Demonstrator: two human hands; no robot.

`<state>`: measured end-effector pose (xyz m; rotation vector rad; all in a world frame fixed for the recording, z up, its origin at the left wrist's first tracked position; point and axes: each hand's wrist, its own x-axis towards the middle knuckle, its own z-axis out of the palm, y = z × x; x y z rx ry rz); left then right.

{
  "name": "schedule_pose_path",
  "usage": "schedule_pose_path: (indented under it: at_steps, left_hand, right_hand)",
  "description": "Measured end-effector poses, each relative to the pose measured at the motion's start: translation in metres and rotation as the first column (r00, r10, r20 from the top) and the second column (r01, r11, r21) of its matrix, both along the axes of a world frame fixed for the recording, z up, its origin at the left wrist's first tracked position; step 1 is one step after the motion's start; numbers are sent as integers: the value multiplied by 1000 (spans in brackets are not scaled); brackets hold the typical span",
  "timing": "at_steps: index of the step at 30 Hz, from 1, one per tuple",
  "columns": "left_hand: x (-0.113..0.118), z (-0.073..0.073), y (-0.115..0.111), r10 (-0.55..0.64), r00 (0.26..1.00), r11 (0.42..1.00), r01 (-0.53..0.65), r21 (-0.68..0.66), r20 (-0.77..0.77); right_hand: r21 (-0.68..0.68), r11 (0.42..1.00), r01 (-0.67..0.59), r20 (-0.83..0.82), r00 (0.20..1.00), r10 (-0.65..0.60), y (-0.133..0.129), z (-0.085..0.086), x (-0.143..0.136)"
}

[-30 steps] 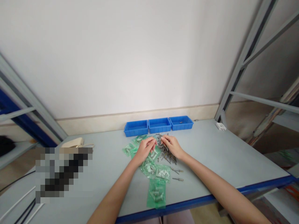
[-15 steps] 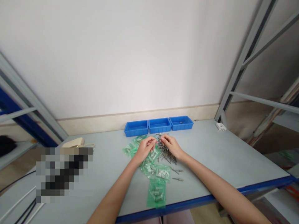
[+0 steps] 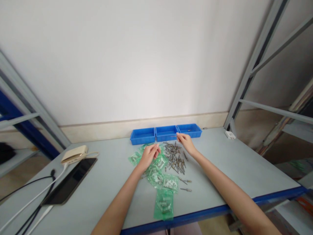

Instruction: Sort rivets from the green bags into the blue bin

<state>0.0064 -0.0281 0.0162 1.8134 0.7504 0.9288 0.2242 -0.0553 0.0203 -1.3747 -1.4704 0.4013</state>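
Observation:
My left hand (image 3: 149,155) is closed over the green plastic bags (image 3: 160,162), its fingertips pinched; whatever they hold, if anything, is too small to make out. Several of these bags lie overlapping, with small metal parts inside. To the right of that hand spreads a loose pile of blind rivets (image 3: 174,156). My right hand (image 3: 186,143) is raised beyond the pile, at the front of the blue bins, with thumb and fingers pinched. A thin rivet seems to stick out leftward from its fingertips. Three blue bins stand in a row: left (image 3: 143,141), middle (image 3: 167,138) and right (image 3: 198,133).
On the left lie a dark phone (image 3: 70,181), a cream power bank (image 3: 75,154) and several cables (image 3: 29,202). A few stray rivets (image 3: 186,189) lie near the front bags. A white block (image 3: 230,135) sits at the back right, beside the metal rack (image 3: 241,88).
My right hand has moved up and away from the pile toward the blue bins, uncovering more rivets. My left hand has shifted slightly, and the hands are farther apart.

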Motion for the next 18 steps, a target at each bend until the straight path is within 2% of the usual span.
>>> schedule_pose_path:
  at_steps: [2, 4, 7, 9, 11, 13, 15, 18]
  left_hand:
    - [-2, -2, 5, 14, 1000, 1000, -14, -10, 11]
    - [-4, -3, 9, 19, 1000, 1000, -19, -18, 15]
    - [-6, -3, 13, 20, 1000, 999, -20, -35, 14]
    - [-7, -4, 14, 25, 1000, 999, -25, -40, 12]
    - [-7, -3, 13, 30, 1000, 999, -29, -38, 8]
    - [-7, -3, 12, 25, 1000, 999, -25, -30, 0]
    - [-6, -2, 9, 11, 1000, 1000, -11, -16, -17]
    - [-4, 0, 4, -18, 999, 1000, 18, 2, -49]
  right_hand:
    - [-19, 986, 166, 62, 984, -165, 16, 13, 29]
    - [-95, 939, 332, 230, 925, -303, 26, 28, 58]
    - [-260, 810, 525, 561, 765, -316, 28, 46, 95]
    - [-295, 728, 619, 685, 668, -290, 20, 51, 109]
    - [-348, 729, 589, 710, 674, -205, 6, 48, 111]
    - [-450, 772, 449, 676, 736, -34, -9, 37, 100]
    - [-520, 796, 310, 628, 771, 111, -26, 21, 80]
    - [-507, 839, 196, 616, 764, 194, -44, -2, 45]
